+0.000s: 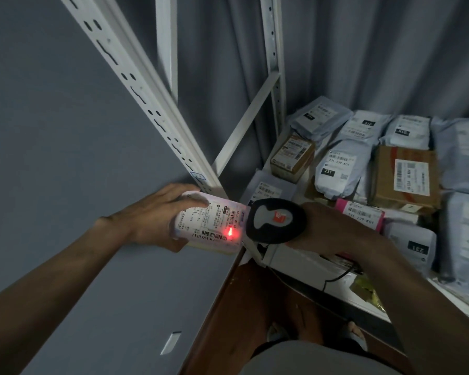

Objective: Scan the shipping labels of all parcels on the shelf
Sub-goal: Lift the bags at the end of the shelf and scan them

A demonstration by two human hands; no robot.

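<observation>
Here the left hand (157,212) clasps a small parcel (209,226) off the shelf's (295,259) left edge; the right hand (333,228) grips the scanner (275,220). The red dot (230,232) sits at the barcode's end, so a misread is possible.

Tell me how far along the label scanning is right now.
In hand: the left hand holds a small white parcel off the shelf while the right hand aims the scanner; its red light sits on the barcode. Left: many parcels remain on the shelf, including a brown box and grey mailers. Nothing visible shows which are already scanned.
</observation>
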